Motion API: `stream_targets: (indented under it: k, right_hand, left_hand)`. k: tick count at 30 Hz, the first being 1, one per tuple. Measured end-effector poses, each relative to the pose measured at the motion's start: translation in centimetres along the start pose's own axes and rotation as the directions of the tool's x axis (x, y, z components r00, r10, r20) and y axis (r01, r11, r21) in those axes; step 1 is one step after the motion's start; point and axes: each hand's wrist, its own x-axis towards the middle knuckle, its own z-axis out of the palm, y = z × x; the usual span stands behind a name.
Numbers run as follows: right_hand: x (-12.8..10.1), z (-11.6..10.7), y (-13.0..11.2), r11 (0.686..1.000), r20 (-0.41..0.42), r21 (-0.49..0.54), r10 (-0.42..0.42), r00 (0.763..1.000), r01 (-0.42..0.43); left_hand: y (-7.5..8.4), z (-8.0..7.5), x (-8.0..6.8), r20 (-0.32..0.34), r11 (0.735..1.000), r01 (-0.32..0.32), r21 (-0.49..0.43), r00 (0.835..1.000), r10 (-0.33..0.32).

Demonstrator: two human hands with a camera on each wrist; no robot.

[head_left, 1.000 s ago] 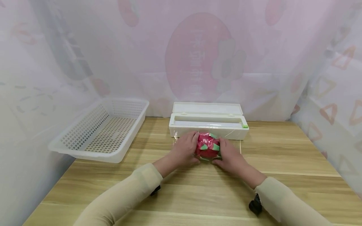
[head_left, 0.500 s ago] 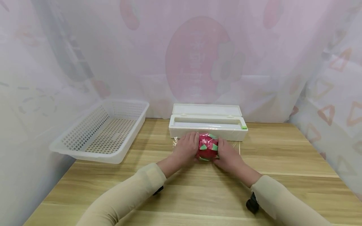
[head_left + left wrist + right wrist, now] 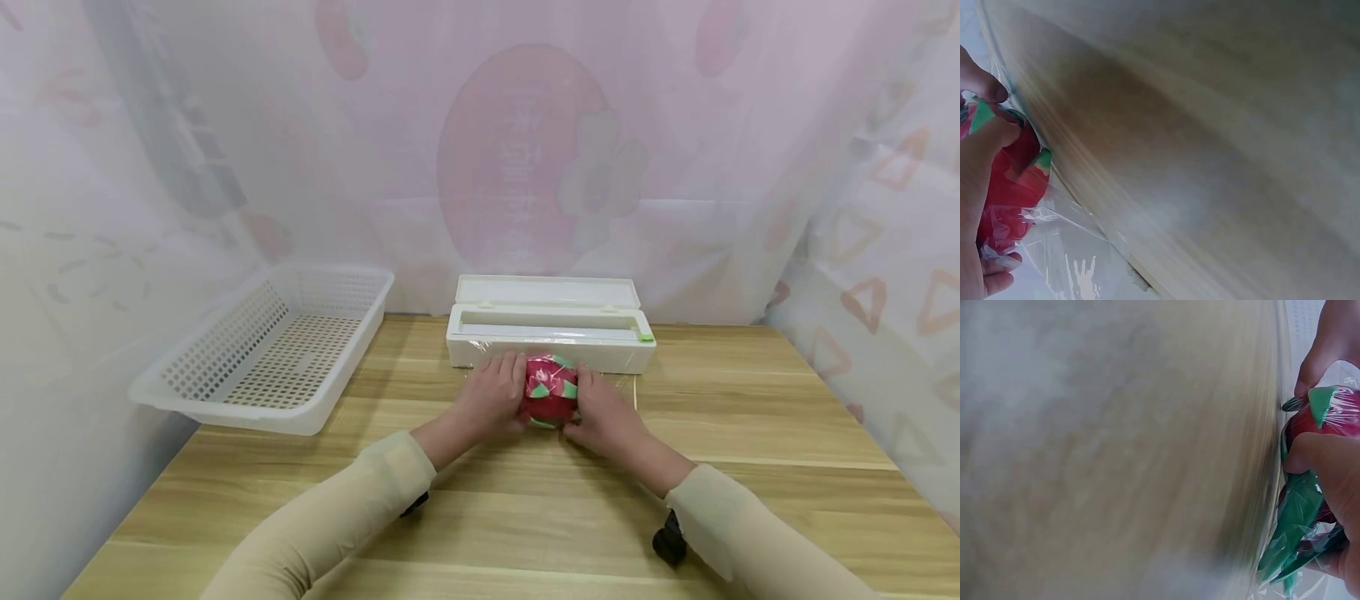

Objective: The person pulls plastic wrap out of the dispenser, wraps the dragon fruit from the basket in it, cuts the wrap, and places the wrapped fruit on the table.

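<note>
A red dragon fruit point(image 3: 551, 392) with green scales sits at the middle of the table, in front of the wrap box. My left hand point(image 3: 491, 396) grips its left side, and my right hand point(image 3: 609, 410) grips the right side. Clear plastic wrap point(image 3: 1069, 250) lies over the fruit, crinkled by the fingers in the left wrist view. In the right wrist view the wrap also covers the long green leaves point(image 3: 1297, 512) at the fruit's end. Behind the hands stands a white cling film box point(image 3: 551, 354), its lid raised and a roll inside.
A white perforated plastic basket point(image 3: 303, 417) stands at the left, with nothing in it. The wooden table point(image 3: 750, 417) ends at a printed curtain point(image 3: 675, 250) behind the box. A green slider point(image 3: 646, 337) sits at the box's right end.
Both hands stay on the dragon fruit and barely shift. The loose wrap at the left, spread beside the left hand before, now shows less there, with some glinting up against the box front.
</note>
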Motion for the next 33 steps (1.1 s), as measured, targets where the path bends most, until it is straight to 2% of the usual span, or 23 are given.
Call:
stream_targets:
  k: [10, 16, 21, 27, 33]
  right_hand:
    - [-0.5, -0.2, 0.0, 0.997, -0.080, 0.019, -0.067, 0.994, 0.069]
    - [-0.5, -0.3, 0.2, 0.989, -0.149, -0.006, -0.149, 0.978, 0.150]
    - [-0.5, -0.5, 0.5, 0.983, -0.190, -0.042, -0.184, 0.964, 0.179]
    - [-0.6, -0.8, 0.7, 0.979, -0.188, -0.052, -0.204, 0.961, 0.198]
    - [-0.6, -1.1, 0.9, 0.972, -0.202, -0.062, -0.234, 0.951, 0.226]
  left_hand:
    - [-0.9, -0.3, -0.3, -0.041, 0.996, -0.006, -0.094, 0.999, 0.002]
    - [-1.5, -0.4, -0.4, -0.066, 0.984, -0.009, -0.178, 0.998, -0.003]
    - [-2.0, -0.2, -0.6, -0.116, 0.974, -0.023, -0.225, 0.993, -0.003]
    - [-2.1, 0.1, -0.7, -0.150, 0.972, -0.041, -0.232, 0.989, 0.006]
    - [-2.0, 0.2, -0.7, -0.166, 0.970, -0.026, -0.240, 0.986, -0.014]
